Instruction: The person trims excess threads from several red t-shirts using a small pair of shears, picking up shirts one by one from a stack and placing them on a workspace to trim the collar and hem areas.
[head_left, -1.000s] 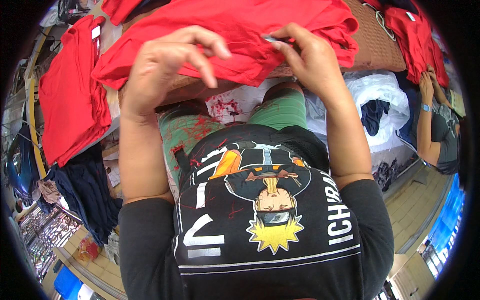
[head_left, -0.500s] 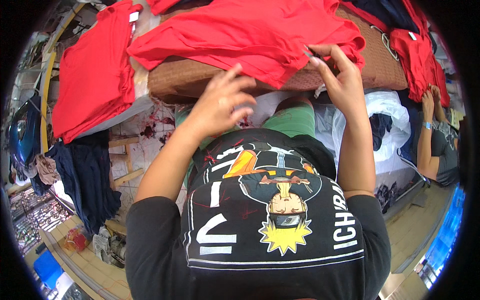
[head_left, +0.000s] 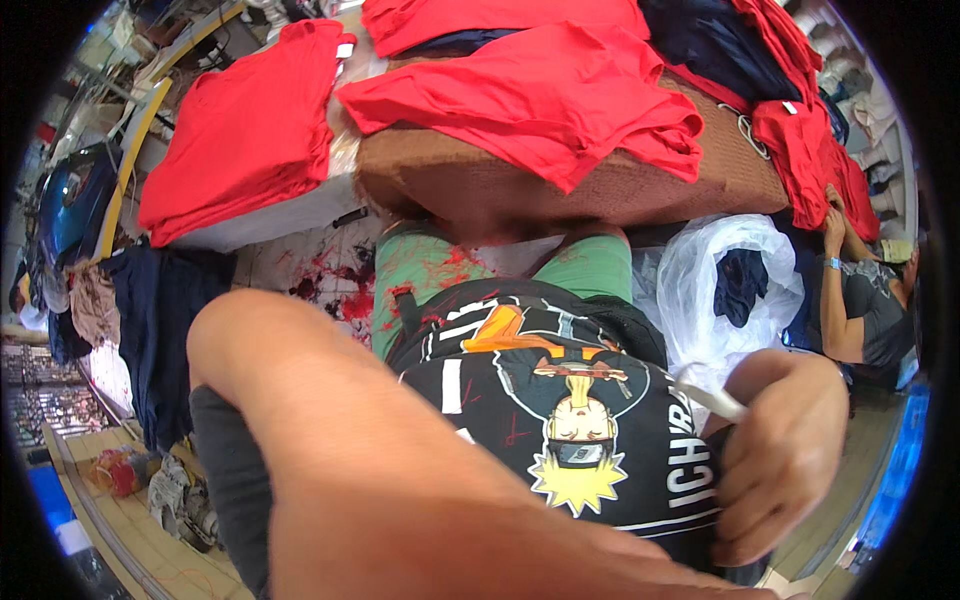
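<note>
My left forearm cuts across my chest, and my left hand (head_left: pixel 650 572) is at the bottom edge, blurred and partly cut off, its fingers not clear. My right hand (head_left: pixel 785 455) is bent back near my right side with curled fingers. From it sticks out a slim whitish object (head_left: pixel 712 400) whose kind I cannot make out. In front of my knees, a red garment (head_left: pixel 560 110) lies loosely spread on the brown cloth-covered surface (head_left: pixel 450 175), a corner hanging toward me. Neither hand touches it.
A stack of folded red garments (head_left: pixel 240 130) stands at the left. Dark blue cloth (head_left: pixel 165 330) hangs below it. Right of my legs is a clear plastic bag (head_left: pixel 690 300) with dark cloth inside. At the far right, another person's hands (head_left: pixel 833 215) touch red cloth (head_left: pixel 800 150).
Both hands have left the red garment and come back to my body, the left across my chest, the right to my right side. The view has shifted, and the garment lies free.
</note>
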